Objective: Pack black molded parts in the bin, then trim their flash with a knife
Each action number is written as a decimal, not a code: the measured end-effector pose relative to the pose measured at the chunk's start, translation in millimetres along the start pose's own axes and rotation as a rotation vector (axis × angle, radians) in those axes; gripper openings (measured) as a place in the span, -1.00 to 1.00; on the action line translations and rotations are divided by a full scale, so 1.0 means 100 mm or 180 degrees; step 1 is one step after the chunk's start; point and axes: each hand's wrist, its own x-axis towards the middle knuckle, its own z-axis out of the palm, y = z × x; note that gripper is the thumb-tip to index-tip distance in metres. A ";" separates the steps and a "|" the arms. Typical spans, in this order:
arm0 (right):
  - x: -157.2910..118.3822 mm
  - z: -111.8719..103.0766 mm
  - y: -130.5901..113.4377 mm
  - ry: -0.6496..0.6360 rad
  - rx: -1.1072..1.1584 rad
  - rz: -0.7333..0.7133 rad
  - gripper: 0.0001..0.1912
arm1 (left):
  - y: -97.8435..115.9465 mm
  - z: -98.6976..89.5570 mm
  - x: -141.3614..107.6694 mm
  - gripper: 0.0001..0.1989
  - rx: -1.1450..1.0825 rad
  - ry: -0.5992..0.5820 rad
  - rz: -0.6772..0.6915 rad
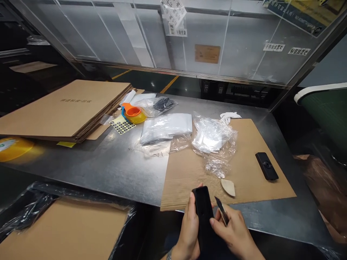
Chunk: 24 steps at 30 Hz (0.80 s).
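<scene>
A long black plastic case (204, 209), its hollow side towards me, is gripped in my left hand (189, 227) at the table's front edge. In the fingers of my right hand (234, 227) is a small knife (222, 211), its dark pointed blade angled up beside the case. The right thumb reaches to the case's right edge. Just beyond my hands a beige wedge-shaped pad (228, 187) lies on a cardboard sheet (249, 144). Farther right on this sheet rests a black device (267, 166) with a round part in its middle.
Clear plastic bags (214, 141) and a packet of white sleeves (168, 126) occupy the table's middle. Behind are a white glove (230, 116) and an orange tape dispenser (132, 111). Stacked cardboard (70, 108) covers the left side. A lined box (70, 227) stands below, front left.
</scene>
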 end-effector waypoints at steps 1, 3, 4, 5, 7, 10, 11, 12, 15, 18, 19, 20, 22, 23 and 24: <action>0.04 -0.02 -0.01 0.0156 0.0002 0.0003 -0.78 | -0.03 -0.01 0.00 -0.50 0.0004 -0.0049 -0.0080; 0.12 -0.07 -0.02 0.0421 0.0090 -0.0035 -0.79 | -0.08 -0.03 0.01 -0.53 0.0070 -0.0159 -0.0286; 0.16 -0.09 -0.02 0.0488 0.0184 -0.0079 -0.79 | -0.10 -0.04 0.02 -0.53 0.0138 -0.0219 -0.0386; 0.20 -0.12 -0.01 0.0504 0.0299 -0.0137 -0.80 | -0.11 -0.05 0.02 -0.52 0.0239 -0.0276 -0.0487; 0.27 -0.17 0.01 0.0379 0.0560 -0.0272 -0.78 | -0.12 -0.07 0.01 -0.46 0.0484 -0.0377 -0.0678; 0.34 -0.25 0.05 0.0248 0.0899 -0.0280 -0.67 | -0.09 -0.06 -0.02 -0.40 0.0652 -0.0541 -0.0732; 0.35 -0.26 0.07 0.0304 0.1003 -0.0199 -0.64 | -0.08 -0.05 -0.03 -0.39 0.0641 -0.0601 -0.0676; 0.35 -0.28 0.08 0.0380 0.1090 -0.0110 -0.62 | -0.07 -0.05 -0.05 -0.40 0.0625 -0.0654 -0.0608; 0.30 -0.31 0.09 0.0451 0.1199 0.0039 -0.58 | -0.05 -0.03 -0.07 -0.37 0.0639 -0.0686 -0.0476; 0.19 -0.32 0.06 0.0371 0.1157 0.0060 -0.57 | -0.05 -0.03 -0.05 -0.36 0.0648 -0.0665 -0.0470; 0.15 -0.31 0.04 0.0306 0.1129 0.0025 -0.60 | -0.06 -0.04 -0.04 -0.37 0.0629 -0.0662 -0.0467; 0.12 -0.31 0.02 0.0214 0.1077 -0.0039 -0.63 | -0.07 -0.05 -0.03 -0.39 0.0588 -0.0656 -0.0446; 0.07 -0.28 -0.01 0.0056 0.0872 -0.0218 -0.64 | -0.10 -0.07 0.01 -0.43 0.0452 -0.0639 -0.0329; 0.06 -0.26 -0.03 0.0021 0.0783 -0.0296 -0.64 | -0.12 -0.09 0.03 -0.45 0.0400 -0.0635 -0.0277; 0.06 -0.24 -0.04 0.0032 0.0735 -0.0338 -0.66 | -0.13 -0.10 0.04 -0.46 0.0379 -0.0635 -0.0260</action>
